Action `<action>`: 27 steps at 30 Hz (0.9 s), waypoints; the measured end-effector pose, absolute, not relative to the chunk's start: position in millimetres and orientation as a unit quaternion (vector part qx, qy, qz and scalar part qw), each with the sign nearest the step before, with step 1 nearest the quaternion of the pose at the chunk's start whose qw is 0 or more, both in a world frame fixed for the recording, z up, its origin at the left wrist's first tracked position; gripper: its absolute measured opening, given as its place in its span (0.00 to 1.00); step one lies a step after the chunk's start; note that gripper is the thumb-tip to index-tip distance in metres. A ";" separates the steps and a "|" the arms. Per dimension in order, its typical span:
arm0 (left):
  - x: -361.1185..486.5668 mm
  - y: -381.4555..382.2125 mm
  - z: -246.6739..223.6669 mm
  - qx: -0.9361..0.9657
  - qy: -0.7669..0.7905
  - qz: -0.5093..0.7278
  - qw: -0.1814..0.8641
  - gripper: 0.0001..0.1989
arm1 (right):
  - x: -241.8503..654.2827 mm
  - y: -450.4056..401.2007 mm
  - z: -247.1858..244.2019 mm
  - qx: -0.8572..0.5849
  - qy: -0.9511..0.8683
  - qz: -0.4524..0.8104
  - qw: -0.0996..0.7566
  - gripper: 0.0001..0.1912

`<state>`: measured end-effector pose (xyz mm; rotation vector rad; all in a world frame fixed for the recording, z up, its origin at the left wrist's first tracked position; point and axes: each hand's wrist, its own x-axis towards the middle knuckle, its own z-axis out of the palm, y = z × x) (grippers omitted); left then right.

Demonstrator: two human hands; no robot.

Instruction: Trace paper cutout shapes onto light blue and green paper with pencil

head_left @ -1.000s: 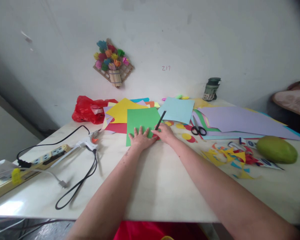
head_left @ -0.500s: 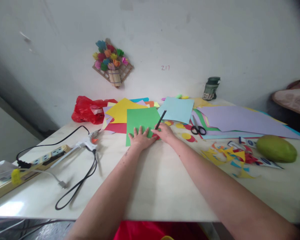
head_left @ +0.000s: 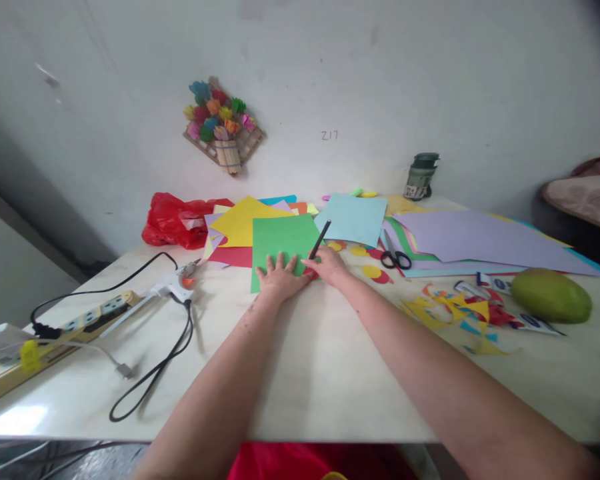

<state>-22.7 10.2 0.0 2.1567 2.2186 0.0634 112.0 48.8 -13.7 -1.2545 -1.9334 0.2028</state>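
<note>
A green sheet of paper (head_left: 285, 235) lies at the middle of the table. My left hand (head_left: 280, 279) is spread flat on its lower part, fingers apart, with the thumb side beside a small red piece (head_left: 310, 272). Closed around a black pen (head_left: 321, 239), my right hand (head_left: 331, 265) rests at the sheet's lower right edge. The pen leans up and to the right; its lower end is hidden by the fingers. Yellow and red paper circles (head_left: 373, 272) lie to the right of my right hand.
Black-handled scissors (head_left: 396, 259), a light blue sheet (head_left: 355, 219) and large purple paper (head_left: 480, 237) lie right. Farther right are yellow scraps (head_left: 430, 312) and a green fruit (head_left: 551, 295). A glue gun (head_left: 180, 283), power strip (head_left: 95, 317) and red bag (head_left: 170, 220) are left.
</note>
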 end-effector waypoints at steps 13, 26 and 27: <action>-21.8 8.4 3.0 0.697 0.716 0.018 0.029 0.34 | 112.9 51.7 -14.6 -0.501 -0.755 0.089 0.414 0.10; -22.6 10.9 0.7 0.696 0.717 0.023 0.030 0.36 | 113.9 54.0 -16.0 -0.501 -0.744 0.101 0.430 0.09; -22.5 10.6 1.1 0.697 0.716 0.024 0.031 0.36 | 114.0 53.6 -15.5 -0.502 -0.744 0.104 0.430 0.09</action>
